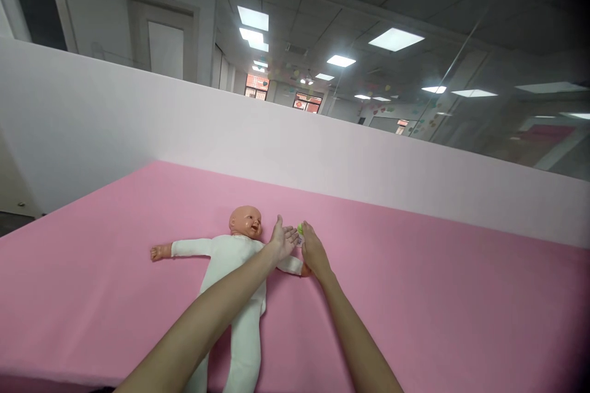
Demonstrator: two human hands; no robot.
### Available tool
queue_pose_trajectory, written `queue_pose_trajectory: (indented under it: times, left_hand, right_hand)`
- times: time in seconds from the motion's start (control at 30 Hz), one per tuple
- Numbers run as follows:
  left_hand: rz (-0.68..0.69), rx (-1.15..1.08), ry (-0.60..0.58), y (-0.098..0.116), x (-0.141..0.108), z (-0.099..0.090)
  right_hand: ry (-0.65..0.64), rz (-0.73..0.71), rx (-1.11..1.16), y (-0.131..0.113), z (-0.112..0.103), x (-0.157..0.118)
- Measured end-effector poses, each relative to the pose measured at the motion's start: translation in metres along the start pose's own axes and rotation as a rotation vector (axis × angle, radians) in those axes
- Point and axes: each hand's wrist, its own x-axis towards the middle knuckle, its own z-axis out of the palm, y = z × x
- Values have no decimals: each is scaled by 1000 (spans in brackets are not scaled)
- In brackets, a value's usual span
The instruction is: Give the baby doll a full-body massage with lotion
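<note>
A baby doll (pixel 233 258) with a bald plastic head and a white cloth body lies on its back, arms spread, on a pink-covered table (pixel 415 295). My left hand (pixel 283 239) is held palm up over the doll's arm, fingers stretched out and nothing in them. Close beside it, my right hand (pixel 314 250) is closed around a small clear bottle with a green top (pixel 300 230). The green end sits near my left fingertips. My fingers hide much of the bottle. My left forearm crosses in front of the doll's torso.
A low white wall (pixel 295 141) runs along the table's back edge, with glass panels (pixel 391 80) above it. A door (pixel 166 43) stands beyond at the left. The table's near edge (pixel 59 377) shows at the lower left.
</note>
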Motion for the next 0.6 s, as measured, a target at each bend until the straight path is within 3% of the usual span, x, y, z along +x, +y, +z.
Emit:
queue_pose_trajectory:
  times: [0.4,0.53,0.6]
  left_hand:
    - [-28,-82,-37,-4,3,0]
    - [-17,-52,-70,7,-6,0]
    - [-24,8,-188,15,-17,0]
  right_hand:
    - [29,-7,-168,-23,-5,2]
    - [66,70,-23,-41,-15,3]
    - [94,152,161,-67,-16,0]
